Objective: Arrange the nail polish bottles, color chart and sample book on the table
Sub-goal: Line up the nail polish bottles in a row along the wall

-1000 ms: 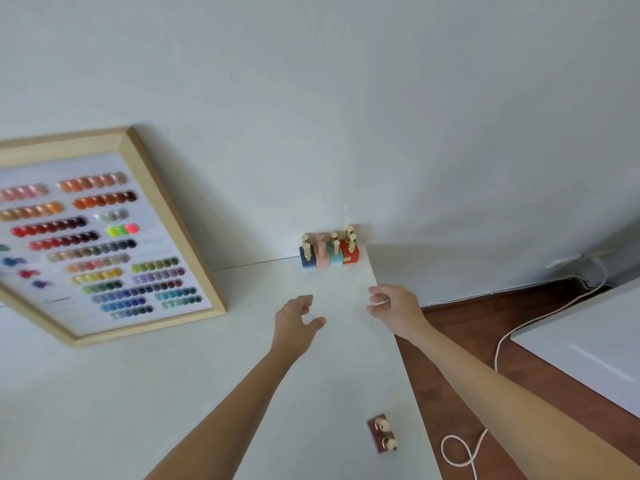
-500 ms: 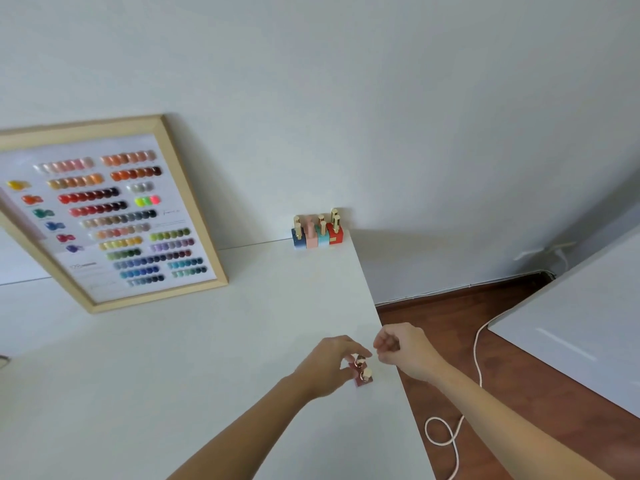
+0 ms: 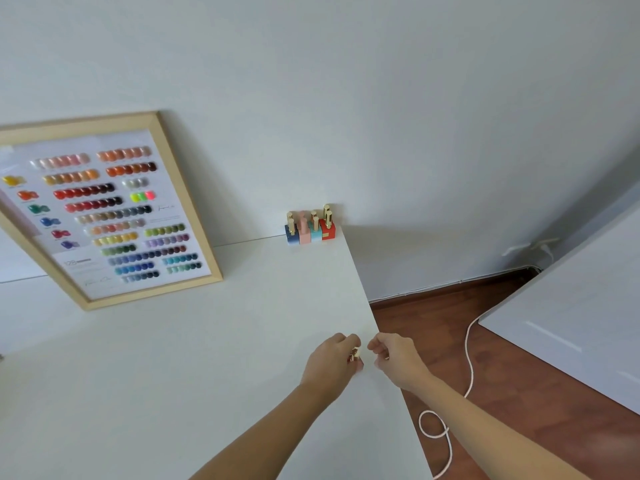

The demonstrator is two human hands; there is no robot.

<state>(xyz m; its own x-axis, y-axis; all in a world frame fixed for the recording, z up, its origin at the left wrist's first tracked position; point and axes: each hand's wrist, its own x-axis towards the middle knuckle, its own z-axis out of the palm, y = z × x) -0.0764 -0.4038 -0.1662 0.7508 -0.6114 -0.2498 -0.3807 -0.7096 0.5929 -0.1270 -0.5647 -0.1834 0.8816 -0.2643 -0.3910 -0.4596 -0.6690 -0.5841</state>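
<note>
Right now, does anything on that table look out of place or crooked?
One thing: a bottle sits alone near the table edge, far from the bottles grouped at the back corner. The left hand grips it. The color chart leans against the wall, which looks deliberate. No spills or damage show.

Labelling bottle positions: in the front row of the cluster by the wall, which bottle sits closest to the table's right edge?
The red bottle. It ends the front row at the table corner; the teal, pink and blue ones stand further left.
</note>
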